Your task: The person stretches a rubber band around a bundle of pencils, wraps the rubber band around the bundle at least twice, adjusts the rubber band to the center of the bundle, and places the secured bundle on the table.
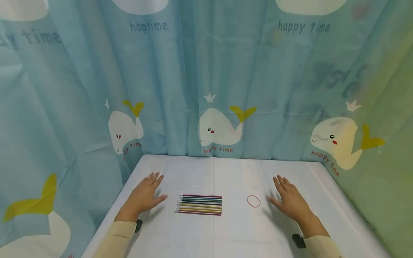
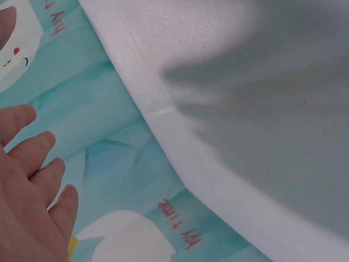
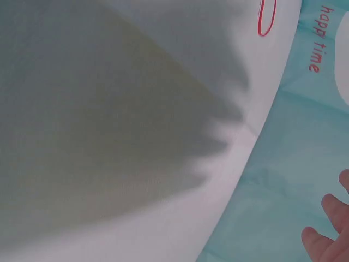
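Observation:
Several coloured pencils point(image 1: 200, 205) with pale eraser ends lie side by side in a flat row on the table, erasers toward the left. To their right rests a thin red rubber band point(image 1: 253, 201), spread in an oval; part of this rubber band point(image 3: 266, 22) shows at the top of the right wrist view. My left hand point(image 1: 144, 193) hovers left of the pencils, palm down, fingers straight and holding nothing. Right of the band, my right hand point(image 1: 289, 200) is held the same way with its fingers extended. Both hands cast shadows on the cloth.
A white cloth covers the table point(image 1: 238, 236), with a crease running down its middle. Blue-green curtains point(image 1: 180, 79) printed with whales hang behind the table and along both sides. A dark strap piece point(image 1: 298, 240) sits at the right wrist.

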Available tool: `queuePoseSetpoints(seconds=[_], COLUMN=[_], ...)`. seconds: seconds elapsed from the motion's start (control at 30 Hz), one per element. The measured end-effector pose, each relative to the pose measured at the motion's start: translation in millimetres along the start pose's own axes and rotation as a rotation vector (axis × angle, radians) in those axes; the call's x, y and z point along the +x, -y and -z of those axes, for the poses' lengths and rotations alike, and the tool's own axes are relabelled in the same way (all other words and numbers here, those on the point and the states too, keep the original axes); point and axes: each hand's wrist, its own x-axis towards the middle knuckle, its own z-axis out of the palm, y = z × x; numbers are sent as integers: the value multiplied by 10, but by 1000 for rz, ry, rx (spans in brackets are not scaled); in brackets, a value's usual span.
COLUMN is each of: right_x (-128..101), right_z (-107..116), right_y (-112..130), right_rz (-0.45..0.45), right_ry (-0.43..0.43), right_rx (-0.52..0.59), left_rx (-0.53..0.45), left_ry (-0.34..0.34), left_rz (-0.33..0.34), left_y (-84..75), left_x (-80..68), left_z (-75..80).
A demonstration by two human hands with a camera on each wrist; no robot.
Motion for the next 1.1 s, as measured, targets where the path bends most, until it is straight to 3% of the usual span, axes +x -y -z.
queuePoseSetpoints(seconds=[0.2, 0.53, 1.1], right_x=[53, 164, 485], right_z=[-89, -222, -315], right_y=[130, 364, 676], right_rz=[6, 54, 149], right_ry=[51, 57, 145], right_rx=[14, 26, 34], left_rx=[-9, -34, -13], left_ry=[29, 125, 131], left_rz=[-6, 16, -57], left_y=[-59, -233, -345], left_x=[4, 38, 249], left_z=[-41, -121, -218])
